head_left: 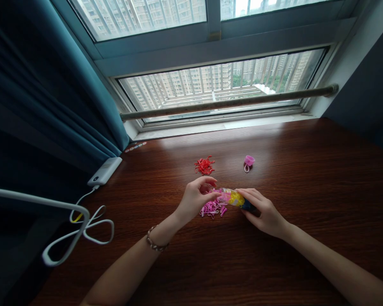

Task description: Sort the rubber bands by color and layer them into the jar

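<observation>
A clear bottle-shaped container [234, 197] lies tilted, with pink, yellow and dark blue small bands layered inside it. My right hand [263, 212] is wrapped around its dark blue end. At the other end, my left hand [198, 196] is cupped with thumb and fingers apart. Its thumb is close to the container's pink end; whether it touches cannot be made out. Below that end is a loose pile of pink rubber bands [212, 209], partly covered by the left hand and container. Behind it lies a pile of red rubber bands [204, 165]. A pink cap with a loop [249, 161] rests farther right.
The brown wooden table [306, 170] reaches the window sill. A metal bar [226, 103] crosses the window. To the left are a blue curtain [83, 97], a white power strip [105, 171] and a looped white cable [97, 241].
</observation>
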Available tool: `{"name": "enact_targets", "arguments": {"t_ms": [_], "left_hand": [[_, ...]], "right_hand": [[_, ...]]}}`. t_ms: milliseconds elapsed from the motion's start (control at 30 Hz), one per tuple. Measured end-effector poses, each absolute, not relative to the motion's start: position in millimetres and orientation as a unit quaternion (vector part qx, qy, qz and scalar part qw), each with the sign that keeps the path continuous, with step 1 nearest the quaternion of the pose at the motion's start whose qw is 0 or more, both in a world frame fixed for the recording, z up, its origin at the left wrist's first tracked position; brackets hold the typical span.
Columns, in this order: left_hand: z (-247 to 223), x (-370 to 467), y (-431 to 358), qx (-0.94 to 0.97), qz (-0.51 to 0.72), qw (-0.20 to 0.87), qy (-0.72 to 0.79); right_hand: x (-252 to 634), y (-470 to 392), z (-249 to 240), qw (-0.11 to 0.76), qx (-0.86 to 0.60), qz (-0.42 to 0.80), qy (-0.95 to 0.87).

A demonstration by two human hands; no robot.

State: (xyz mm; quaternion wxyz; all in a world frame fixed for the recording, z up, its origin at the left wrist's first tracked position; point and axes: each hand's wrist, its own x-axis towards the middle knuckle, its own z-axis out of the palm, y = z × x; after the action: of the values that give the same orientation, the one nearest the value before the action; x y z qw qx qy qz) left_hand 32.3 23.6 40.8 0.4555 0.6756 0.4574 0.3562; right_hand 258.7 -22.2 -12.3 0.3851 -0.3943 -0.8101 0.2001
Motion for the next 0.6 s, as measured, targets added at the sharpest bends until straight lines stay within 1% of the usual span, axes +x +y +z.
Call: {"name": "enact_targets", "arguments": {"t_ms": [100,233,433,533,600], "left_hand": [[42.5,32.0,26.3,0.632,0.352,0.507,0.469],[43.6,29.2,33.8,0.592,0.375,0.520,0.487],[40.1,23.9,40.2,0.550,0.376,0.589,0.458],[42.8,26.7,34.3,0.567,0.392,0.572,0.445],[45.0,29.4,29.0,0.600,0.406,0.526,0.447]], "right_hand": [[258.8,-22.2,-12.3,0.390,-0.398,0.208,-0.804],[259.0,-21.8,-12.6,0.396,-0.403,0.205,-0.799],[259.0,-21.1,-14.0,0.400,-0.413,0.190,-0.796],[258.6,-20.7,-14.4,0.399,-0.414,0.189,-0.796],[258.0,-20.6,-14.3,0.400,-0.411,0.185,-0.798]]}}
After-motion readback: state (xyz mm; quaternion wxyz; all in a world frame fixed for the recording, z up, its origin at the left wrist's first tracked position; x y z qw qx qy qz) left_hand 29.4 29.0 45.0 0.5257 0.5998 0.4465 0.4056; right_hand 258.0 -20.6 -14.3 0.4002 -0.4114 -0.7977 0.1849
